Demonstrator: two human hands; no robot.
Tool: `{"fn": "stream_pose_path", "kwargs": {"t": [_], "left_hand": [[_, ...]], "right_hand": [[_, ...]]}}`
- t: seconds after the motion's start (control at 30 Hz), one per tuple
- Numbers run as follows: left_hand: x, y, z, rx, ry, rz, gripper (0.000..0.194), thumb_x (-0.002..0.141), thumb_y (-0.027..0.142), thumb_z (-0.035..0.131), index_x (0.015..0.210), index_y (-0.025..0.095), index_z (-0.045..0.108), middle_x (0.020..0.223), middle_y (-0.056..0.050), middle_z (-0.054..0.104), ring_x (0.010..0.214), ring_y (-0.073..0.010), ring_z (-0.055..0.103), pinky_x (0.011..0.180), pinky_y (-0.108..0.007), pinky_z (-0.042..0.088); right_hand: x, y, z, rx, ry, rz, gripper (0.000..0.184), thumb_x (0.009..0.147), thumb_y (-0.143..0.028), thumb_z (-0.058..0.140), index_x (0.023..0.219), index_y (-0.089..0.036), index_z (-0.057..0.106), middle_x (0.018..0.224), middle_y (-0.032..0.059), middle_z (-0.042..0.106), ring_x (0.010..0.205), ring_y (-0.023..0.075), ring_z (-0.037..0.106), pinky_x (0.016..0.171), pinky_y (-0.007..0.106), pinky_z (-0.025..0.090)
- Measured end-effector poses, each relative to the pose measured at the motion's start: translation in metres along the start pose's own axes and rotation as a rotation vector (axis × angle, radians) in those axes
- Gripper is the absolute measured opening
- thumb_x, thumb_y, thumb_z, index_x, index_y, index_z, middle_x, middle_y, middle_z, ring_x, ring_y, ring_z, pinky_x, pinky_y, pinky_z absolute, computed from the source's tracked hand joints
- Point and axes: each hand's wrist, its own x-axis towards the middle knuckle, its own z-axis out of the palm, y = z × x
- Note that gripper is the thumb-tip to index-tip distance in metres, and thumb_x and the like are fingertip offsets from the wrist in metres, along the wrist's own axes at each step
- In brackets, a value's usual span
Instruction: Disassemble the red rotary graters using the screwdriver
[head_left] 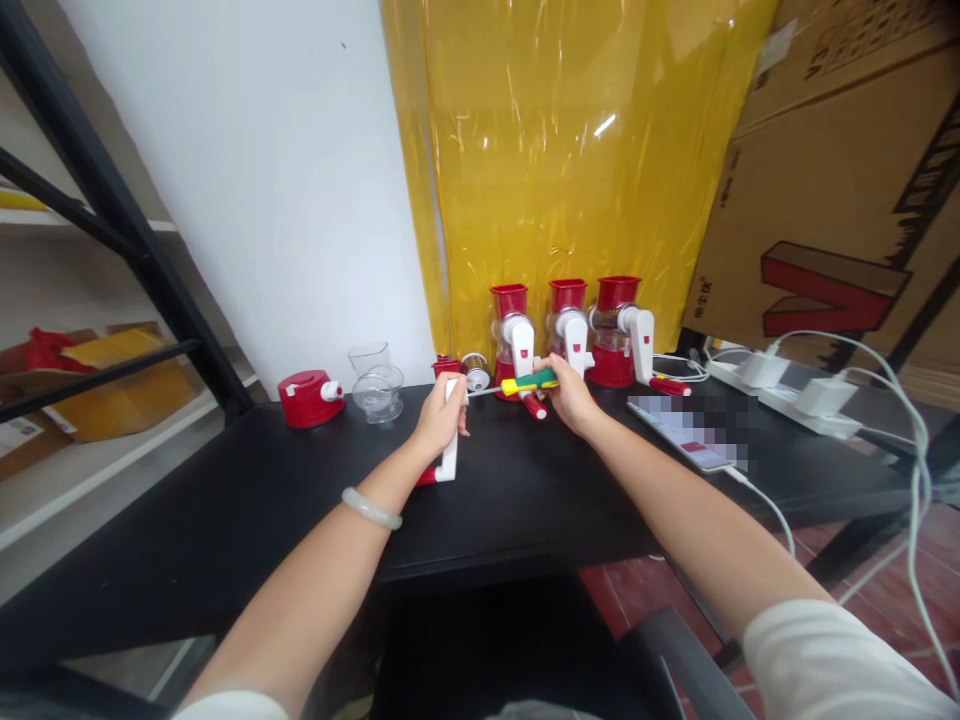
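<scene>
Fingers of the left hand (441, 412) are closed around the upper part of a white crank (449, 457), its long axis running toward the person, red grip (426, 478) at the near end. Fingers of the right hand (571, 398) are wrapped on a green-and-yellow screwdriver (535, 381), which lies crosswise, shaft pointing left at the crank's far end; whether the tip touches cannot be told. Beyond stand three red-and-white crank machines (517, 340), with a red base (306, 402) and clear housing (379, 392) to the left, all on the black tabletop (187, 510). Rightward lies a phone (675, 432); a yellow sheet (562, 150) hangs behind.
</scene>
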Motion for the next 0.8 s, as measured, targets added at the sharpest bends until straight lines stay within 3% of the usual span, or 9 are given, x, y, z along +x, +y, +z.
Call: {"fn": "stream_pose_path", "kwargs": {"t": [0.1, 0.2, 0.5, 0.8], "left_hand": [[0.0, 0.0, 0.0, 0.008, 0.002, 0.003, 0.038, 0.091, 0.058, 0.051, 0.105, 0.023, 0.055, 0.065, 0.007, 0.047, 0.042, -0.0097, 0.049, 0.04, -0.024, 0.051], [0.0, 0.001, -0.001, 0.017, -0.002, 0.006, 0.039, 0.091, 0.059, 0.05, 0.105, 0.023, 0.055, 0.064, 0.007, 0.047, 0.043, -0.0101, 0.049, 0.04, -0.024, 0.051], [-0.002, 0.003, 0.0, 0.007, 0.0, 0.006, 0.039, 0.091, 0.06, 0.052, 0.104, 0.024, 0.055, 0.063, 0.007, 0.047, 0.042, -0.0096, 0.049, 0.041, -0.023, 0.051], [0.0, 0.0, 0.0, -0.009, -0.026, 0.01, 0.039, 0.092, 0.059, 0.051, 0.105, 0.023, 0.054, 0.063, 0.008, 0.047, 0.041, -0.0093, 0.049, 0.04, -0.023, 0.051]], "right_hand": [[0.0, 0.0, 0.0, -0.103, -0.005, -0.001, 0.052, 0.075, -0.074, 0.064, 0.075, -0.023, 0.055, 0.05, -0.0059, 0.044, 0.044, 0.0104, 0.04, 0.046, 0.027, 0.031], [0.0, 0.001, 0.0, -0.119, 0.014, 0.021, 0.052, 0.071, -0.07, 0.071, 0.074, -0.023, 0.051, 0.052, -0.0076, 0.043, 0.043, 0.0077, 0.036, 0.045, 0.025, 0.026], [0.003, 0.006, 0.001, -0.005, 0.036, 0.024, 0.036, 0.071, -0.049, 0.075, 0.077, -0.023, 0.05, 0.061, -0.0058, 0.05, 0.051, 0.0088, 0.042, 0.05, 0.026, 0.032], [-0.001, -0.004, 0.003, 0.126, 0.048, 0.056, 0.028, 0.06, -0.037, 0.075, 0.074, -0.023, 0.054, 0.079, -0.0018, 0.055, 0.064, 0.0115, 0.048, 0.055, 0.026, 0.039]]}}
